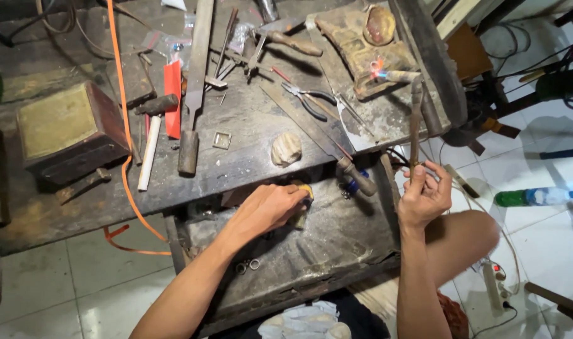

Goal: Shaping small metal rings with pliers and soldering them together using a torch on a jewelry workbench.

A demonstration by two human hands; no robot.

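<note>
small clear plastic packets (173, 43) are seen at the far edge of the workbench (249, 119), crumpled, with tiny parts inside; no labels, signs or screens are seen.

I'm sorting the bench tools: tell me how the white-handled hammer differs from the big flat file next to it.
The hammer has a pale, slim handle and a dark head set crosswise; the flat file is one long dark blade ending in a brown wooden handle. The hammer is shorter and leans slightly; the file is much longer and reaches further up the workbench. Both lie flat, side by side, away from both hands.
</note>
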